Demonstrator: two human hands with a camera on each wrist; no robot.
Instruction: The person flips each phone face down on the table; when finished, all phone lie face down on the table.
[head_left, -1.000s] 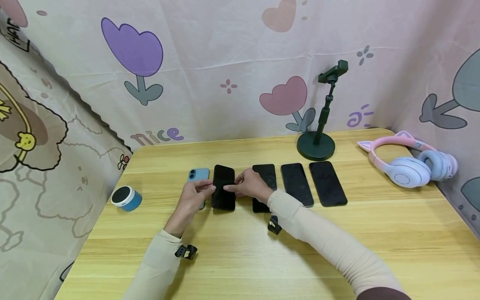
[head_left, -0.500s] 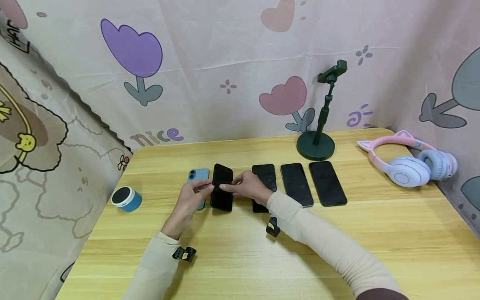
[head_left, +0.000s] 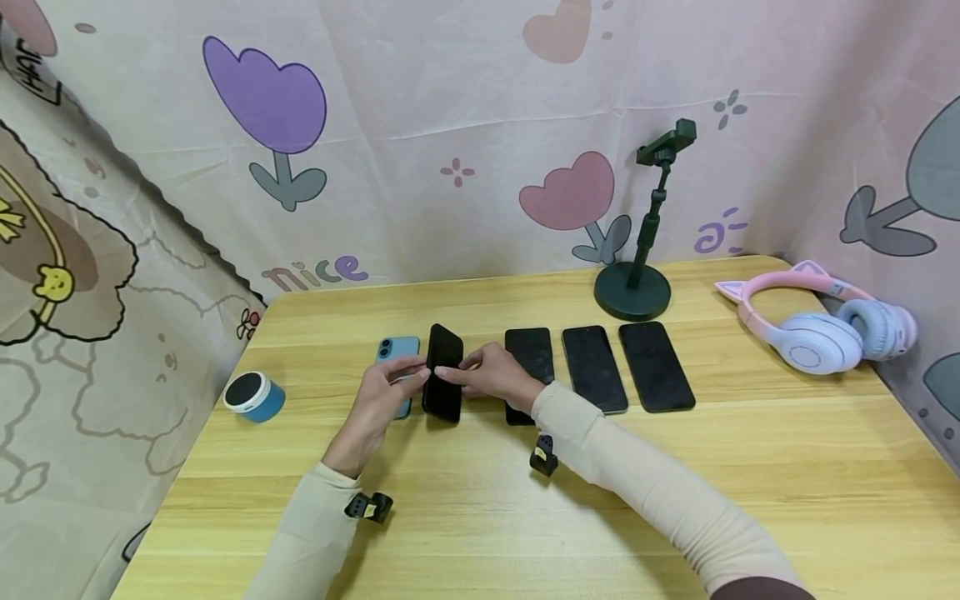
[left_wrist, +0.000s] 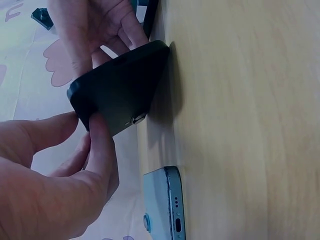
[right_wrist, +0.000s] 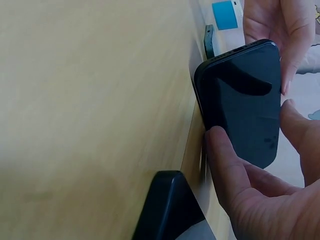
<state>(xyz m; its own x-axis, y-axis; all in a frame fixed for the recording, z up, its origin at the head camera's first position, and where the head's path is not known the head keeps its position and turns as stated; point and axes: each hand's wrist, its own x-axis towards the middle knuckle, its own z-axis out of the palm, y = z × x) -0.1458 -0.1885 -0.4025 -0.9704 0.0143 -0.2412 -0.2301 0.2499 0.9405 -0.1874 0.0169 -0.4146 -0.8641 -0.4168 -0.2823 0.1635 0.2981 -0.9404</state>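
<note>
Your left hand point(head_left: 375, 404) pinches one long side of a tilted black phone point(head_left: 444, 402); your right hand point(head_left: 497, 375) holds the other, thumb across its front. A light-blue phone point(head_left: 397, 348) lies just beside it, toward the desk's point(head_left: 480, 517) left edge. Three dark phones point(head_left: 594, 367) lie in a row toward the right edge, where pink-and-blue headphones point(head_left: 813, 343) rest. A green stand point(head_left: 632, 296) stands near the back edge.

head view looks down from above the black phone point(head_left: 444, 354); wrist views share it closely; left faces its back point(left_wrist: 135, 82), right its screen point(right_wrist: 245, 117).
</note>
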